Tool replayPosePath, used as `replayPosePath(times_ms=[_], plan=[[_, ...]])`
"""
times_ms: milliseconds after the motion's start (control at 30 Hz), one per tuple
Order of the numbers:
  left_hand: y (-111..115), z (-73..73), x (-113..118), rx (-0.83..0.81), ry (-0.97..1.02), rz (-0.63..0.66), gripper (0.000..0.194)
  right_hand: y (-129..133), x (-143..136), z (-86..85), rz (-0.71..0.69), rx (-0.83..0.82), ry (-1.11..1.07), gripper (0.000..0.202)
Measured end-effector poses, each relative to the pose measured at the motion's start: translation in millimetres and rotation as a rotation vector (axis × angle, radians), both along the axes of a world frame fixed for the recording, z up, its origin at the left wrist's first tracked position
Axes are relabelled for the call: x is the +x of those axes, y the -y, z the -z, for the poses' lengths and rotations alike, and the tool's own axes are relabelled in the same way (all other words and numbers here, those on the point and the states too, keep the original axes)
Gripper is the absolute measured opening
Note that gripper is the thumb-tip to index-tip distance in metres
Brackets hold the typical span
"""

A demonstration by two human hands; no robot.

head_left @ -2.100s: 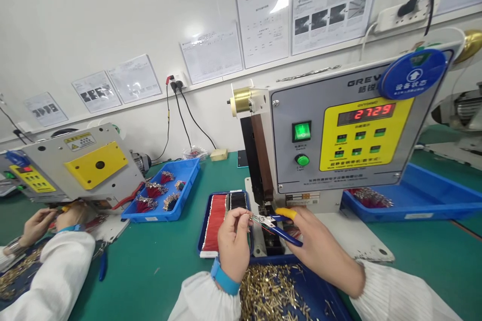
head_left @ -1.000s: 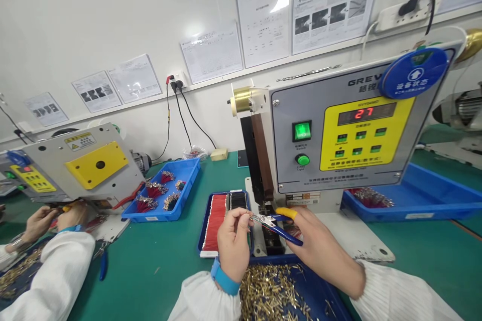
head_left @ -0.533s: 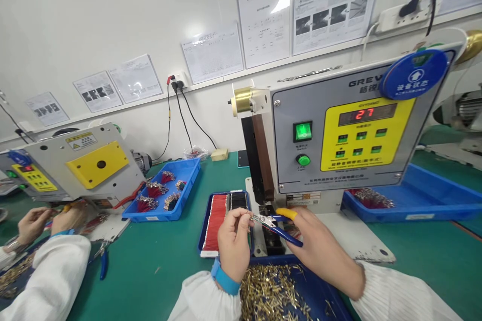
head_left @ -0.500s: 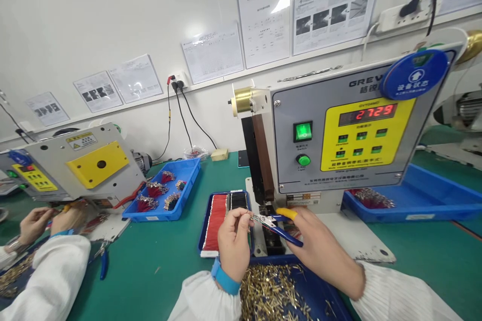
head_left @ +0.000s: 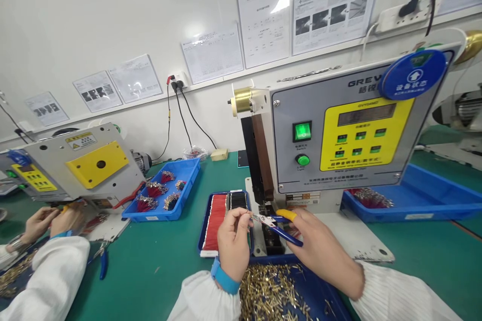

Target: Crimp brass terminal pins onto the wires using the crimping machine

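Observation:
My right hand (head_left: pixel 320 246) is closed round a pair of blue-handled pliers (head_left: pixel 284 233), with a yellow covering on one finger. The metal jaws point left and meet the fingertips of my left hand (head_left: pixel 234 241). Thumb and forefinger of that hand are pinched together at the jaw tips; what sits between them is too small to make out. Both hands are in front of the crimping machine's black lower tooling (head_left: pixel 273 241). Below them lies a dark blue tray (head_left: pixel 331 291) with a heap of small brass-coloured terminals (head_left: pixel 269 291).
Left of my hands is a tray of red wires (head_left: pixel 216 223) and black wires (head_left: pixel 238 200). The grey machine (head_left: pixel 293 90) stands ahead. Blue bins (head_left: pixel 433 210) with wire bundles stand right and left. A co-worker's hands (head_left: pixel 56 223) work at another machine (head_left: pixel 86 160).
The red digits on the machine's display have gone dark. My hands and the pliers stay almost where they were; the co-worker's hands shift slightly.

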State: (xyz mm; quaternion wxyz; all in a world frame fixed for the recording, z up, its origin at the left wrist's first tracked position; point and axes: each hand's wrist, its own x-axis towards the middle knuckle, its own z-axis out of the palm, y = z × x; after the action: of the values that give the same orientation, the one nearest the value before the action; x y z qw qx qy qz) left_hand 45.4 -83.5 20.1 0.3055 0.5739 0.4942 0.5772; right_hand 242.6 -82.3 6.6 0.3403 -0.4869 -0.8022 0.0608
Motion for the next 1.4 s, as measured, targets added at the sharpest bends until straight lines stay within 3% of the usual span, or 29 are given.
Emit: replayPosePath(times_ms=[433,1400], plan=[[-0.2,2.0,-0.4,0.009,0.006,0.018,0.027,-2.7,1.8,-0.3,-0.020,0.032,-0.080,0.048],[0.0,1.0,0.0,-0.006,-0.009,-0.001,0.029,-3.5,1.3,2.0,-0.007,0.063,-0.033,0.046]])
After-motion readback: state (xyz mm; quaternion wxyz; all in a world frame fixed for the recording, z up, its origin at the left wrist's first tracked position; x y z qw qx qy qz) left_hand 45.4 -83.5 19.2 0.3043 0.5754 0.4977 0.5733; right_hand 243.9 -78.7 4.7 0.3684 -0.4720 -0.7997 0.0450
